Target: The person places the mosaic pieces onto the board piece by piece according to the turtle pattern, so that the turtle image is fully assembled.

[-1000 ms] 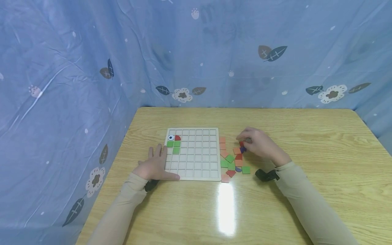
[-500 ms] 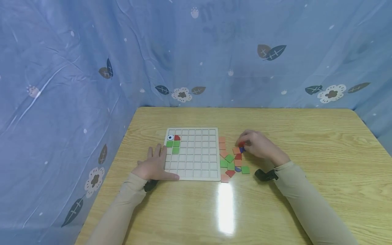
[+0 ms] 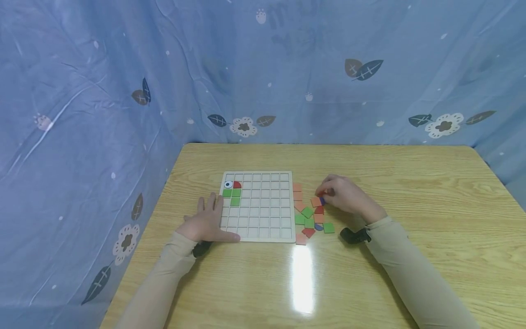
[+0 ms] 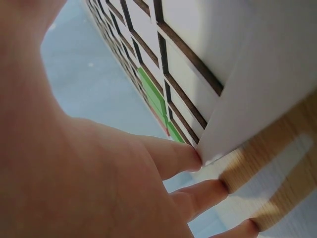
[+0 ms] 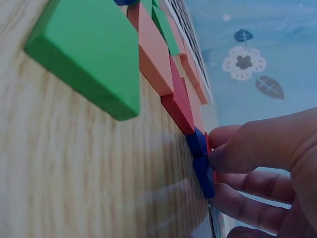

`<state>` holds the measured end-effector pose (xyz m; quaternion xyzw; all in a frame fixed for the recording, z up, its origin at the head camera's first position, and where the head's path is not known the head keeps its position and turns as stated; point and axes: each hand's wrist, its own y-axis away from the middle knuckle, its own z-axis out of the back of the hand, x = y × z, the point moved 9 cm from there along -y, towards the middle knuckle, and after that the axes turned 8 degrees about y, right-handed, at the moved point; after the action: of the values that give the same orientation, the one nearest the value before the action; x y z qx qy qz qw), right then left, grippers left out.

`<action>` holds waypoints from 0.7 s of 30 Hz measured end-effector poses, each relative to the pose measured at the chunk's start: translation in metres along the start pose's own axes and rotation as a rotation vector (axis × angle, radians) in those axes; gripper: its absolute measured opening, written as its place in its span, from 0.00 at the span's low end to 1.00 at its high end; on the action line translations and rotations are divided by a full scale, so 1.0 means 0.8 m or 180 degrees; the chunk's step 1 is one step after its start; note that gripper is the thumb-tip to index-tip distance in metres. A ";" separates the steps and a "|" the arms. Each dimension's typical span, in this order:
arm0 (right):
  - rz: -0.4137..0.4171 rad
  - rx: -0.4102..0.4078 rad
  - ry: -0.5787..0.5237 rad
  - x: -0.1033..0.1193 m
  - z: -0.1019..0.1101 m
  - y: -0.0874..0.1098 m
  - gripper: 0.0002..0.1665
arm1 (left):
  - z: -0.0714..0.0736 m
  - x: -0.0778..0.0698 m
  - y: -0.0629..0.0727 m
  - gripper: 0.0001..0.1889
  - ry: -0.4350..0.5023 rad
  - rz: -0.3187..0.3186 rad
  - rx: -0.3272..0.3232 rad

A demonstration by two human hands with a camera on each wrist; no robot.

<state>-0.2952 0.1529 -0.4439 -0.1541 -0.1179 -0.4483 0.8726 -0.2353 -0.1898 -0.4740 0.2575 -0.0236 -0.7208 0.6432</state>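
Observation:
On the left edge of a white grid board (image 3: 263, 214) rests my left hand (image 3: 207, 224), fingers spread; in the left wrist view a fingertip touches the board's corner. An eye tile (image 3: 228, 184), a red rounded tile (image 3: 237, 185) and green square tiles (image 3: 236, 193) sit in the board's upper left cells. To the board's right, my right hand (image 3: 347, 196) pinches a red tile (image 5: 208, 141), mostly covered by thumb and fingers. Blue tiles (image 5: 203, 176) lie right beside those fingertips.
Loose tiles lie between board and right hand: orange squares (image 3: 315, 202), green squares (image 3: 309, 223), red pieces (image 3: 308, 232) and a blue rounded piece (image 3: 318, 227). A blue patterned curtain (image 3: 287, 68) hangs behind and left of the wooden table (image 3: 390, 173).
My right hand has come slightly lower, and its fingers have closed on the red tile that lay under them. The left hand stays on the board's edge.

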 end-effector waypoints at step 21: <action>-0.0102 -0.0092 0.0260 0.004 -0.005 -0.004 0.12 | 0.000 0.002 -0.002 0.74 0.0021 -0.0015 -0.0010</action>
<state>-0.2959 0.1473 -0.4461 -0.1463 -0.0781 -0.4697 0.8671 -0.2369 -0.1908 -0.4751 0.2589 -0.0198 -0.7215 0.6419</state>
